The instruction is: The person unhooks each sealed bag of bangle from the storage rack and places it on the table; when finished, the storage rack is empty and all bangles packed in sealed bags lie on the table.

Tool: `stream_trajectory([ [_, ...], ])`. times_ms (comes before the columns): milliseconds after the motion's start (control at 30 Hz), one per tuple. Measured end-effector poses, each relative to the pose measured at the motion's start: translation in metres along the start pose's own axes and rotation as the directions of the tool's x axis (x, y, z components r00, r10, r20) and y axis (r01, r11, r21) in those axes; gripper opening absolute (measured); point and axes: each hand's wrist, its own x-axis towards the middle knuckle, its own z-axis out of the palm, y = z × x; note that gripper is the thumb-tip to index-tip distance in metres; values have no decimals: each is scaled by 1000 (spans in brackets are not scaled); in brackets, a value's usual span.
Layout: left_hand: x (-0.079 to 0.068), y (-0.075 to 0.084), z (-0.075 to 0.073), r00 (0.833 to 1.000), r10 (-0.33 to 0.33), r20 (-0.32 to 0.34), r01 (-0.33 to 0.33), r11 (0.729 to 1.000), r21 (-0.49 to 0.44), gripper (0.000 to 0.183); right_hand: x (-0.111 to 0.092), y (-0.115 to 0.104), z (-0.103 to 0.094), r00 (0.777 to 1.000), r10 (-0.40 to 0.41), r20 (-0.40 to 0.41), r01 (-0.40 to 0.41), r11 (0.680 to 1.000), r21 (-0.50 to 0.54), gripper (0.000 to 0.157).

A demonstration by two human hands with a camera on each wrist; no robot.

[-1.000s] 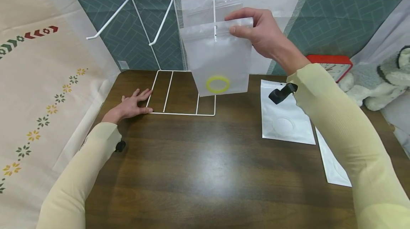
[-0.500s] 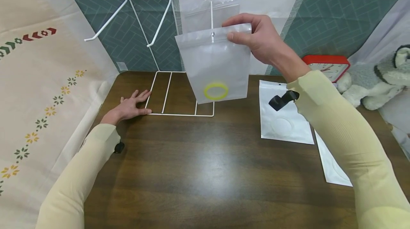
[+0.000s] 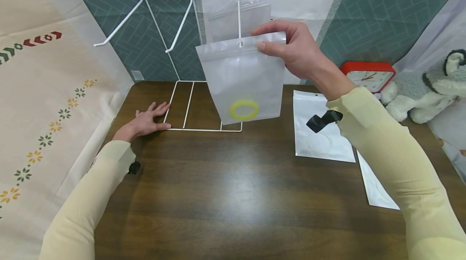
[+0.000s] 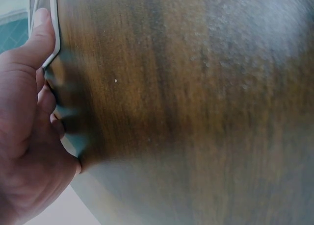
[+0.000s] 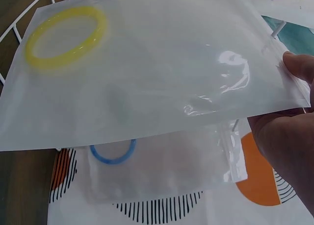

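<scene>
My right hand pinches the top right corner of a translucent zip bag with a yellow ring inside. The bag's punched hole sits at the front end of a white wire hook. Behind it hangs a second zip bag; the right wrist view shows a blue ring in it. My left hand rests with spread fingers on the left side of the white wire rack's base. In the left wrist view, its thumb lies along the wire.
Two white zip bags lie on the brown wooden table at the right, the second partly under my forearm. A red clock and a plush toy stand at the back right. Two more rack hooks rise at the left.
My right hand has drawn the yellow-ring bag down and towards me, so its hole has slid along the hook to the hook's end. My left hand stays on the rack base.
</scene>
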Motion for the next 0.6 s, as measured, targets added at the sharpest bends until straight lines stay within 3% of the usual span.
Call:
stream_trajectory([
  [400, 0, 0, 0, 1000, 1, 3, -1, 1000, 1, 88, -11, -6, 5, 1000, -19, 4, 19, 990, 142, 23],
  [600, 0, 0, 0, 1000, 5, 5, -5, 1000, 4, 88, -21, -11, 7, 1000, -25, 5, 24, 993, 120, 23],
])
